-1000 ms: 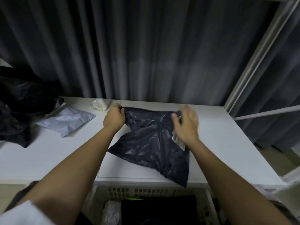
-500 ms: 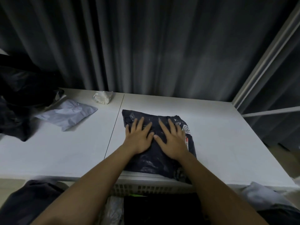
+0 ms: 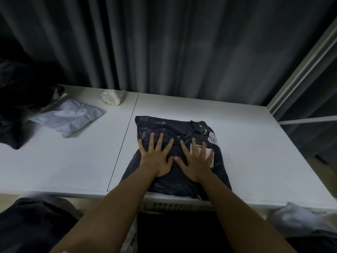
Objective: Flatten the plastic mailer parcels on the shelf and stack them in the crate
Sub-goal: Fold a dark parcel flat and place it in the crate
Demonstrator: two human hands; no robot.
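A black plastic mailer parcel point(image 3: 164, 126) with white labels lies flat on the white shelf point(image 3: 73, 161), its near edge hanging slightly over the front. My left hand point(image 3: 156, 157) and my right hand point(image 3: 196, 161) both rest palm-down on it, side by side, fingers spread, gripping nothing. Under the shelf's front edge the white slotted crate point(image 3: 175, 205) shows, with dark parcels inside it. A pale grey mailer point(image 3: 67, 116) lies on the shelf to the left.
A small crumpled white bag point(image 3: 112, 96) sits at the back near the curtain. Dark bags point(image 3: 20, 99) are piled at the far left. A white frame post point(image 3: 300, 70) rises at the right. Grey parcels point(image 3: 299, 221) lie below at the right.
A second ago both hands held the black mailer up by its top corners. It has since been laid flat and both palms came down onto it, sliding a little toward me.
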